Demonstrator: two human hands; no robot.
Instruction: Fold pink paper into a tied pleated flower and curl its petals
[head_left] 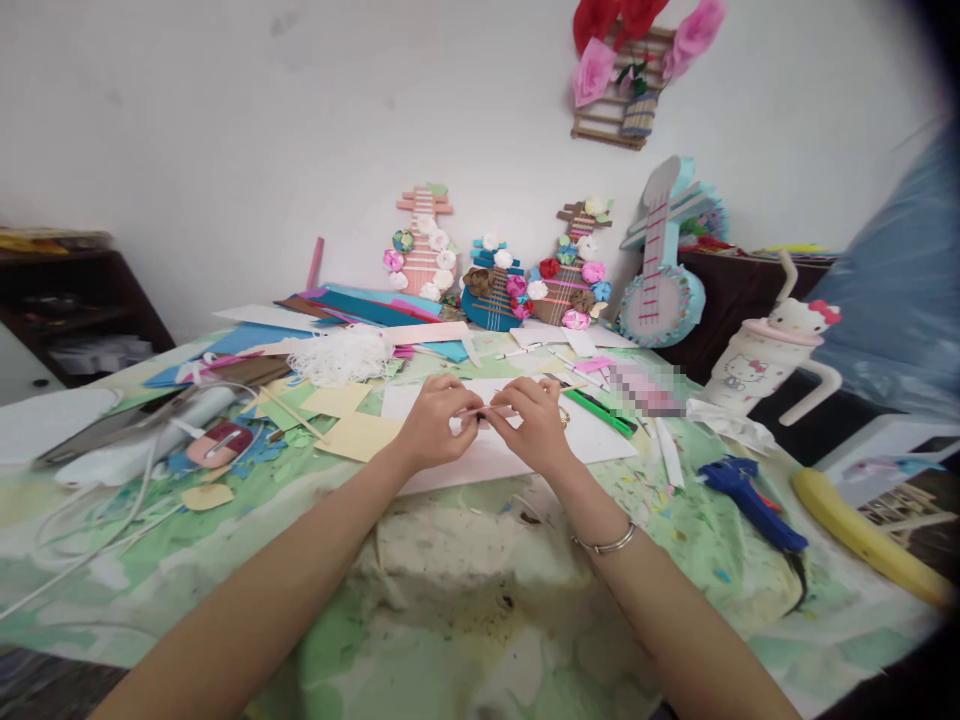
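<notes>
A thin pink strip (492, 410), probably paper, is stretched between my two hands. My left hand (436, 422) pinches its left end between thumb and fingers. On the other side my right hand (531, 425) pinches the strip, fingers bent, with a bracelet on that wrist. Something small and dark shows between the fingertips; I cannot make out what it is. Under both hands lies a white sheet (600, 442). A green craft knife or similar slim green tool (600, 410) rests on the sheet just right of my right hand.
A blue glue gun (750, 500), a banana (862, 530) and a white tumbler (761, 370) stand or lie at the right. At left are yellow paper pieces (341, 400), white shredded strands (341, 355) and cables. Decorated paper instruments (427, 245) lean against the wall.
</notes>
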